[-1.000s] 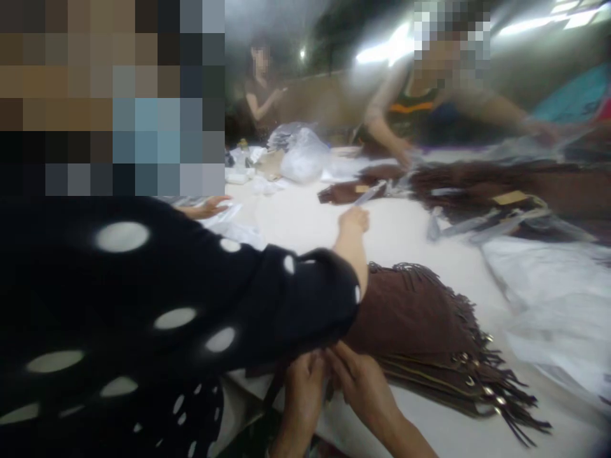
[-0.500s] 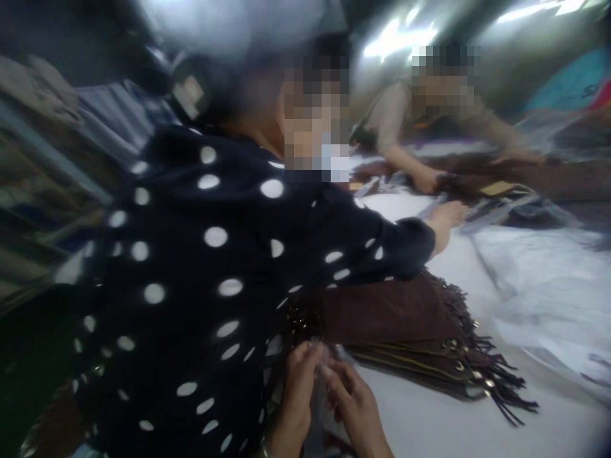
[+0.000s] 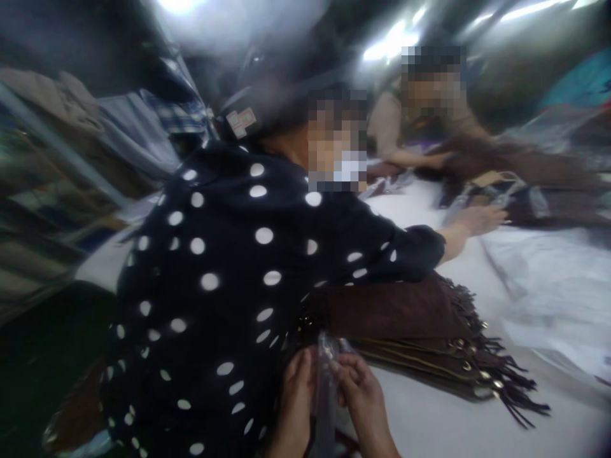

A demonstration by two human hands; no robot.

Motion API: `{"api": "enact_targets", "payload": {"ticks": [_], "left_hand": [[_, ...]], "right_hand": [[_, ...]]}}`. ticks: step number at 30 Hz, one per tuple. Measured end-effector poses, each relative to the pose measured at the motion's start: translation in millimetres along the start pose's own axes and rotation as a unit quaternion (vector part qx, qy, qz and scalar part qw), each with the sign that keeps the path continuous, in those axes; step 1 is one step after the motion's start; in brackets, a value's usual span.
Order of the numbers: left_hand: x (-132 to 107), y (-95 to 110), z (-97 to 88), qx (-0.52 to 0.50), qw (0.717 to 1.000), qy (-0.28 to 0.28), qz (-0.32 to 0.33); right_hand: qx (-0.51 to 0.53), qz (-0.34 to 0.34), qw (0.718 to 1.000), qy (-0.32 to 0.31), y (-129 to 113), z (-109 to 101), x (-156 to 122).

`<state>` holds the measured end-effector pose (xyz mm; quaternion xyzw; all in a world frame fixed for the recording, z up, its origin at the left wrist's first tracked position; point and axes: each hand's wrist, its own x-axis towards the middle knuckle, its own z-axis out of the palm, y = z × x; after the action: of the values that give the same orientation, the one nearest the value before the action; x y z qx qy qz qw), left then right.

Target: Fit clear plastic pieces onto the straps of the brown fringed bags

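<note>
A narrow clear plastic bag [image 3: 326, 394] runs upright between my two hands, low in the view. My left hand [image 3: 300, 385] is closed along its left edge. From the other side my right hand [image 3: 356, 381] pinches the bag near its upper end with thumb and bent fingers. What lies inside the bag is too blurred to make out. Just beyond my hands rests a stack of flat dark brown fringed pieces [image 3: 396, 312], with shiny metal rings and tassels at the ends.
A person in a dotted top [image 3: 229, 267] leans over the white table [image 3: 429, 407] on my left, arm stretched across the stack. Another person [image 3: 386, 127] works at the far side by a brown pile [image 3: 548, 172]. White plastic sheeting [image 3: 563, 286] lies at the right.
My hands have moved slightly apart, and more of the bag shows between them. The nearby person's hand reaches farther right. The far person's arms have shifted over the brown pile.
</note>
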<state>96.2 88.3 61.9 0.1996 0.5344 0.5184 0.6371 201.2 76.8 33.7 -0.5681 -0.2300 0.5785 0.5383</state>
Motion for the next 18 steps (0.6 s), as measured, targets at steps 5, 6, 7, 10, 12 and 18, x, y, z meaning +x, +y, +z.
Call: {"api": "enact_targets", "payload": {"ticks": [5,6,7,10,12,18], "left_hand": [[-0.7,-8.5,-1.0,-0.019,0.999,-0.030,0.011],[2.8,-10.5,-0.2,-0.015,0.999,-0.027,0.020],[6.4,-12.3,0.7,-0.013,0.999,-0.027,0.027],[14.9,-15.5,3.9,-0.003,0.998,-0.032,0.045],[17.3,-16.2,6.8,0.016,0.998,-0.029,0.056],[20.2,-19.9,8.5,0.097,0.991,-0.013,0.093]], "right_hand": [[-0.095,-0.048,0.994,-0.009,-12.2,-1.4,-5.9],[-0.117,-0.067,0.991,-0.015,-13.6,-2.7,-6.6],[-0.140,-0.087,0.986,-0.020,-14.4,-4.4,-6.9],[-0.199,-0.150,0.968,-0.027,-13.4,-9.9,-5.9],[-0.223,-0.176,0.958,-0.024,-11.8,-11.9,-4.3],[-0.200,-0.126,0.972,0.005,-6.5,-7.2,-0.1]]}}
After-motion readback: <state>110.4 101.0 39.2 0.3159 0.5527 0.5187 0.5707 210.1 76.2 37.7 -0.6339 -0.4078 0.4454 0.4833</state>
